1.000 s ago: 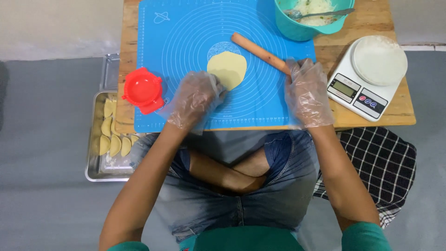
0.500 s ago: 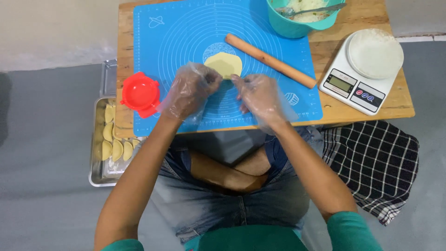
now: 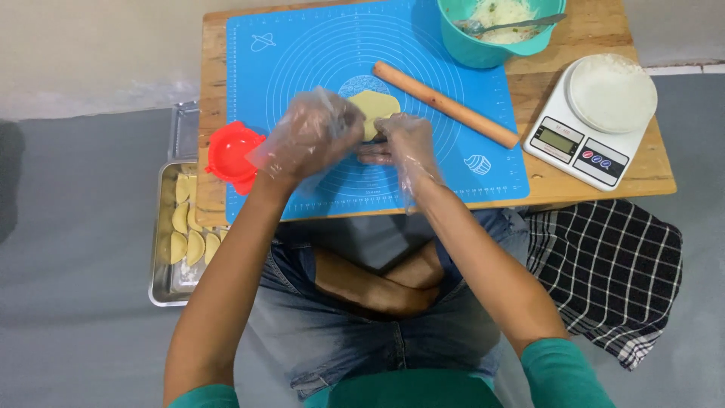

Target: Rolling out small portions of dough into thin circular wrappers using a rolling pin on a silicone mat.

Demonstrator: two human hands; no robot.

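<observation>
Dough disc [image 3: 374, 106] lies under both hands' fingertips.

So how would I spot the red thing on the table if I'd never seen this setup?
Find the low wooden table covered by a big blue baking mat. Go to the mat's left edge, just beyond the gloved left hand. There sits the red round plastic press, shaped like a shallow dish; it is the only red item, unlike the teal bowl and wooden rolling pin further right.

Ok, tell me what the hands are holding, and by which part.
Both gloved hands, left hand and right hand, are on the dough round at its near edge, on the blue mat. Whether they grip it cannot be told.
</observation>
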